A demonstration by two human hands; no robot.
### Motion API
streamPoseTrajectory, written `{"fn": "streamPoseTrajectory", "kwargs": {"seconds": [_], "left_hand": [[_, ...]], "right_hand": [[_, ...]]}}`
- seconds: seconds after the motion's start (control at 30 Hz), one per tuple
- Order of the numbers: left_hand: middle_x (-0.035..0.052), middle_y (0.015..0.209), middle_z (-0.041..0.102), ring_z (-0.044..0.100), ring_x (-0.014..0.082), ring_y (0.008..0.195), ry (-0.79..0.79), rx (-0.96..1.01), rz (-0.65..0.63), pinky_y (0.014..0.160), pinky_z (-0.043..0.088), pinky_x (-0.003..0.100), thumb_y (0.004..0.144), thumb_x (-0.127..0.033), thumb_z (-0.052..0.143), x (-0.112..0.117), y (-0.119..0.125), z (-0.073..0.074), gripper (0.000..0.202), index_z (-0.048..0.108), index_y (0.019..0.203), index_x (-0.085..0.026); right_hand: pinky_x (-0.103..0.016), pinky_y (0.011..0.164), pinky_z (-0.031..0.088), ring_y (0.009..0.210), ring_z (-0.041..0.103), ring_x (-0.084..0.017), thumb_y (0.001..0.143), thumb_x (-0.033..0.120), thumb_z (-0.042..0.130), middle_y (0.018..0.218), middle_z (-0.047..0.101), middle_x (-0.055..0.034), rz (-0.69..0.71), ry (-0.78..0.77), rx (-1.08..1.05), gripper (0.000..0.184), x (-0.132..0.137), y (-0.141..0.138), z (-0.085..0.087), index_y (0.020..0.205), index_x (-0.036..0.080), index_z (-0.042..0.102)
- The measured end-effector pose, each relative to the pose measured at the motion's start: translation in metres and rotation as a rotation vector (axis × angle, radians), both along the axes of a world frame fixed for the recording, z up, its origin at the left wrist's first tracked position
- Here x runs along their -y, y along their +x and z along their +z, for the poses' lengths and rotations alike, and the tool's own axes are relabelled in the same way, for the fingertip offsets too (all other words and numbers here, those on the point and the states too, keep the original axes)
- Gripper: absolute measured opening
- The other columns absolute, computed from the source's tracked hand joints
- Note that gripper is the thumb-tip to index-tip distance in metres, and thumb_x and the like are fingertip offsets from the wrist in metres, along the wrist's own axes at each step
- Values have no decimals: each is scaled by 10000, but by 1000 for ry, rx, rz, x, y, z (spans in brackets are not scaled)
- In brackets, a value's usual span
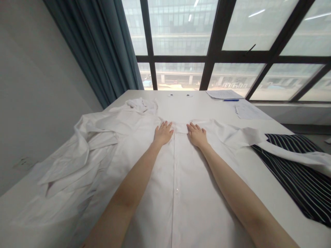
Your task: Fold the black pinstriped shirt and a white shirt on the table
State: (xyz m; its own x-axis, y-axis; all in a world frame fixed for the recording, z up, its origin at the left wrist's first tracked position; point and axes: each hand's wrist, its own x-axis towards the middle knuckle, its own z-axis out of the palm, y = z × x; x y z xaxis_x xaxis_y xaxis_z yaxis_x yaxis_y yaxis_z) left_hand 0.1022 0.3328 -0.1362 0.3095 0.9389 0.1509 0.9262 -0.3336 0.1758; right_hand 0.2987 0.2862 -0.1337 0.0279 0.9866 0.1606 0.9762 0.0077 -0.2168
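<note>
1. At the left edge of the white table (pixel 258 179): a rumpled heap of white cloth (pixel 85 155), creased and folded over itself, one part bunched up near the far corner; cannot tell whether a sleeve of the same garment or a second one.
2. Just right of the heap: the left hand (pixel 162 132), palm down, fingers spread and flat on the white shirt (pixel 178 193) beside the collar; gripping nothing.
3. Down the middle, between both forearms: the shirt itself, spread front-up and buttoned; a straight placket with a small white button (pixel 177 190) visible; thin, plain white, smooth in the centre and wrinkled toward the sides.
4. Likely light, soft and limp; no stiffness except perhaps at collar and placket; prone to slide on the smooth tabletop and to crease when dragged; best taken by a pinch at the shoulder seams or collar corners, or pressed flat with open palms.
5. Right of the collar: the right hand (pixel 198 135), likewise open, palm down, fingers together and resting on the cloth; holding nothing.
6. Further right: a sleeve trailing outward over a dark striped garment (pixel 297 172) lying at the table's right edge.
7. At the far right end, near the window (pixel 232 34): loose papers (pixel 224 94) and a blue pen (pixel 231 100); well apart from both hands.
</note>
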Motion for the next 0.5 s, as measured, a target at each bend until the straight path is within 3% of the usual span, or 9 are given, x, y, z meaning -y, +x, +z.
{"fn": "streamPoseTrajectory", "kwargs": {"seconds": [0.1, 0.27, 0.4, 0.5], "left_hand": [[89, 1573, 300, 265, 296, 1451, 10, 20, 77, 1153, 243, 527, 981, -352, 374, 0, -3, 0, 529, 349, 1491, -211], [85, 1552, 352, 348, 280, 1410, 73, 66, 138, 1132, 283, 507, 966, -211, 344, 1, -3, 0, 499, 390, 1463, -202], [110, 1512, 416, 369, 251, 1392, 138, 101, 94, 1133, 292, 455, 940, -171, 376, 1, -3, 4, 487, 440, 1422, -154], [63, 1503, 438, 324, 215, 1419, 151, 101, -27, 1169, 231, 436, 947, -186, 385, 1, -1, 6, 468, 461, 1409, -192]], "right_hand": [[-574, 1102, 267, 1417, 316, -275, 943, 251, 326, 1561, 347, -64, -43, 6, 5, 538, 1, 1, -1, 1478, 228, 378], [-585, 1080, 276, 1395, 339, -306, 934, 244, 345, 1528, 393, -133, -121, 81, 11, 527, 2, 3, -3, 1452, 166, 404], [-555, 1113, 202, 1411, 307, -294, 911, 162, 356, 1526, 384, -161, -110, 177, 27, 486, 3, 0, 1, 1382, 125, 470], [-476, 1142, 171, 1429, 277, -233, 917, 148, 356, 1525, 398, -128, -1, 208, 45, 465, 4, -7, 7, 1362, 151, 493]]}}
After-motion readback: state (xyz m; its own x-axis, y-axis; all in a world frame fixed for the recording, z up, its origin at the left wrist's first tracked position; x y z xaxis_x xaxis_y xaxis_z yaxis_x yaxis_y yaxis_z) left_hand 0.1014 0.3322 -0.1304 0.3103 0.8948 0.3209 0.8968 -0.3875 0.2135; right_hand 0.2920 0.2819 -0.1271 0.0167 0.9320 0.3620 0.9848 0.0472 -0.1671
